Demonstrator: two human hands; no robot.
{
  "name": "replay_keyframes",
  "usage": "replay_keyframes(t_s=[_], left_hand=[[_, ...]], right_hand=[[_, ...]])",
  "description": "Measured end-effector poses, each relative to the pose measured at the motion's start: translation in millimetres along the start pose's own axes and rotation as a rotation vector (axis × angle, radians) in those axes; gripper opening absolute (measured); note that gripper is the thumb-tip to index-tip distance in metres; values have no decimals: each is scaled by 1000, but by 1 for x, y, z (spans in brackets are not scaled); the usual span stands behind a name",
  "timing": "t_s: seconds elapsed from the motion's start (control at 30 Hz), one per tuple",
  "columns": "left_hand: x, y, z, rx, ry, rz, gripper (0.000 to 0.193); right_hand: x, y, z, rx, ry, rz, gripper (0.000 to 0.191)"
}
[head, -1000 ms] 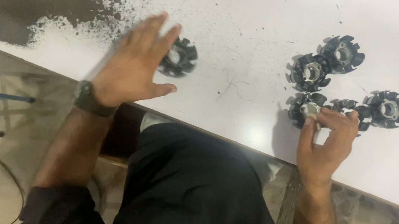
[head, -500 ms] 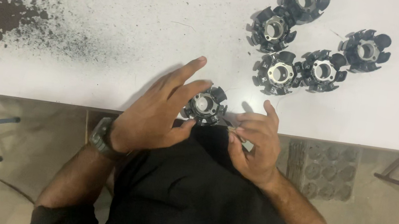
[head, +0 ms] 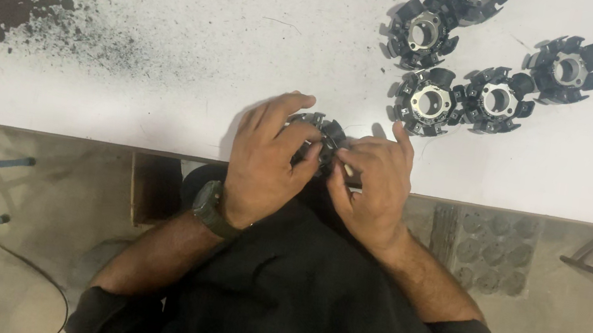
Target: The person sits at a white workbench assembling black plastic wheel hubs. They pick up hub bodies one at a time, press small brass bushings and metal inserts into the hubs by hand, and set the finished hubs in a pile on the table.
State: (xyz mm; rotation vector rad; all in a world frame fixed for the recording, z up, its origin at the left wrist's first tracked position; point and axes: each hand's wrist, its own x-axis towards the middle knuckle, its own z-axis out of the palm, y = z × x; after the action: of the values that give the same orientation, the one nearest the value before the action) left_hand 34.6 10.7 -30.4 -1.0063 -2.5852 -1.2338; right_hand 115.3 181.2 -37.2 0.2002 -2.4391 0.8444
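Hands meet at the near edge of the white table (head: 125,109): left hand (head: 261,165) and right hand (head: 371,189) both close around one black finned hub (head: 321,135). It looks rigid, fairly heavy, with sharp-edged fins; grip is best taken around the outer rim. Five similar hubs (head: 432,101) lie toward the far right corner.
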Motion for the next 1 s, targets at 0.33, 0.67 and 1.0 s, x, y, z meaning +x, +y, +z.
replay_keyframes(t_s=[0.33, 0.67, 1.0], left_hand=[[1, 0, 0, -52, -64, 59, 18], [0, -5, 15, -71, 26, -22, 14], [-4, -10, 18, -73, 60, 18, 16]], right_hand=[[16, -4, -14, 26, -133, 62, 26], [14, -6, -15, 29, -118, 75, 25], [15, -10, -9, -86, -127, 11, 26]])
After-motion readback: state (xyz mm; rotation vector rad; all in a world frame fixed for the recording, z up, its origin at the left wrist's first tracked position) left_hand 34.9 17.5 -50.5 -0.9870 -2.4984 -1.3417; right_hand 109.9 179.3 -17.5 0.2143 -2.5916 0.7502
